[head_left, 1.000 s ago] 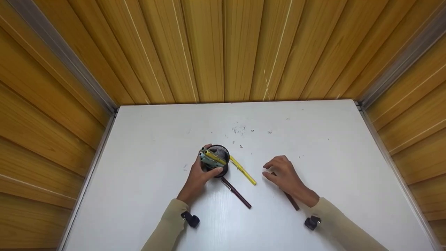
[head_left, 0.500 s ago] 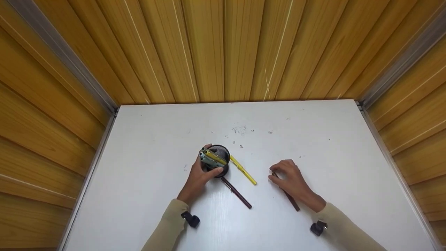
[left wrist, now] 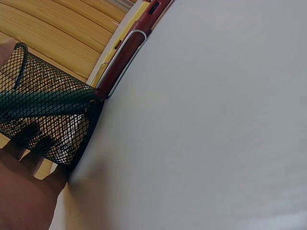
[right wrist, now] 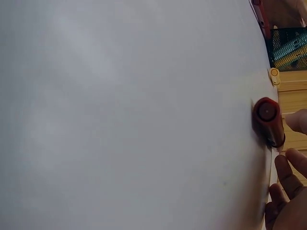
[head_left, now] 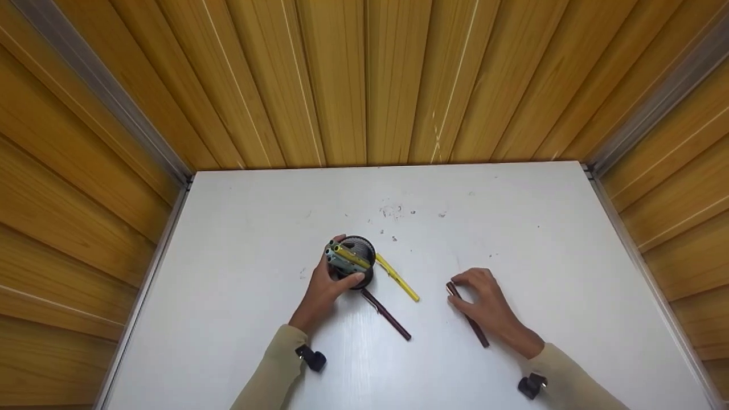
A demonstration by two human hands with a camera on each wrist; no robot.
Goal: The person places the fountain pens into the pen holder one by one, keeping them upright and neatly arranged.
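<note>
Left hand is curled round the black wire-mesh pen cup, thumb on the near side and fingertips on the far side, holding it upright on the white tabletop. Inside the cup stand a few pens, a yellow one and grey-green ones among them; their upper ends lean toward the left rim. In the left wrist view the mesh wall fills the left side, with the palm below it.

Right hand lies low over the tabletop to the right, fingers loosely bent, and its fingertips touch the upper end of a dark maroon pen that lies flat and runs diagonally under the hand toward the wrist. The right wrist view shows the round red end of that pen with fingertips just beside it; whether the fingers have pinched the barrel I cannot tell.

Between the two hands lie two more pens. A yellow pen lies slantwise, its upper end touching the cup's right side. A second dark maroon pen with a metal clip lies slantwise from the cup's base toward the near edge. Both are apart from the right hand. Wooden plank walls close in the tabletop on three sides.
</note>
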